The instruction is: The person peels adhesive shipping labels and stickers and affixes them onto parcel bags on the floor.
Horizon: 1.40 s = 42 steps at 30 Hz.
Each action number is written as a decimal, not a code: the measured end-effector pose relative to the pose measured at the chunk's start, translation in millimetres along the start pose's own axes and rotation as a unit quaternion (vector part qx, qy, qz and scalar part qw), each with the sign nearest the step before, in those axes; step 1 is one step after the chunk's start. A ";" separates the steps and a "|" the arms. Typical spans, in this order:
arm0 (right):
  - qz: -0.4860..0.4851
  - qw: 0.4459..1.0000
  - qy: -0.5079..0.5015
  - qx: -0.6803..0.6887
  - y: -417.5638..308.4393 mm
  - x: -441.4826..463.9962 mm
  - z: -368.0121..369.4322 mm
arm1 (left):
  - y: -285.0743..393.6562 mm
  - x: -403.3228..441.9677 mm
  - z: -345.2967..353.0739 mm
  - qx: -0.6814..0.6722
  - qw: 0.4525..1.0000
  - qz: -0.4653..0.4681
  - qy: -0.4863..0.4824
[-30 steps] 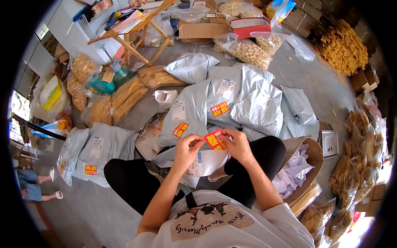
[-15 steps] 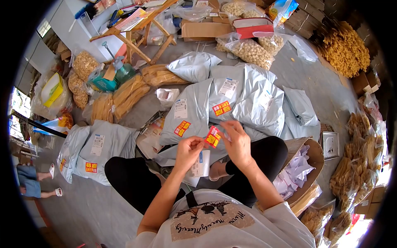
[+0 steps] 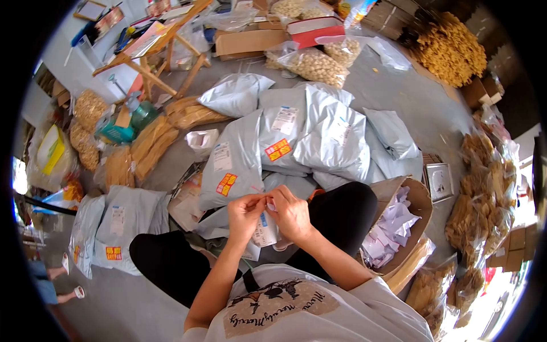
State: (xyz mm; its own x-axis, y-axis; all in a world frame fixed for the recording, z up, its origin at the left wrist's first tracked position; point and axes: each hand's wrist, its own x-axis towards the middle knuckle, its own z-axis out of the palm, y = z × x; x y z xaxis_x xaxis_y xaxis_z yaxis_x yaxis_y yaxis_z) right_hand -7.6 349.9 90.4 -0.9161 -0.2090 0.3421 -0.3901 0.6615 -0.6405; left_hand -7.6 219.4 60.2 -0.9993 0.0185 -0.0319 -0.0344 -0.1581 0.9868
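Note:
My left hand (image 3: 244, 218) and my right hand (image 3: 292, 215) meet above my lap with fingertips pinched together. Between them shows a small pinkish-white bit of a sticker (image 3: 271, 206), mostly covered by the fingers. Just below hangs or lies a white label sheet (image 3: 264, 231) with blue print. Beyond my hands is a grey mailing bag (image 3: 231, 162) with a white address label and a red-and-yellow sticker (image 3: 226, 184). Another bag (image 3: 285, 134) beside it bears the same kind of sticker. An orange-red patch (image 3: 316, 194) shows behind my right hand, too small to make out.
A cardboard box (image 3: 423, 219) of crumpled white paper stands at my right knee. More grey bags (image 3: 122, 228) lie on the left. A wooden folding stand (image 3: 165, 65), a spray bottle (image 3: 141, 111) and bagged dried goods (image 3: 310, 65) surround me. A person's legs (image 3: 57, 273) show far left.
My hands have come together and lowered slightly; the red-and-yellow sticker held up between them is now mostly hidden by the fingers. The view has shifted, moving the surroundings leftward.

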 end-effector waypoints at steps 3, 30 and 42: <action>0.071 0.991 0.021 0.113 18.5 5.3 3.0 | 4.6 6.6 6.1 -0.011 0.999 -0.036 0.001; 0.275 0.950 0.119 -0.092 245.2 38.4 18.8 | -18.5 41.7 -27.7 -0.104 0.969 -0.212 0.072; 0.302 0.927 0.128 -0.181 262.7 19.7 56.0 | -17.6 47.0 -14.4 -0.089 0.967 -0.237 0.038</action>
State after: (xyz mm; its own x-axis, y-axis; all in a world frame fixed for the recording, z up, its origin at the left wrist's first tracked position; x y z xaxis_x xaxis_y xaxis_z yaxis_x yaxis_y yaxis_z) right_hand -133.4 479.3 -109.6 -0.8876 0.4253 0.1770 0.2860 0.8100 -0.5120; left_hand -54.2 208.9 39.1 -0.8683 0.0596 -0.4925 -0.4842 -0.3178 0.8152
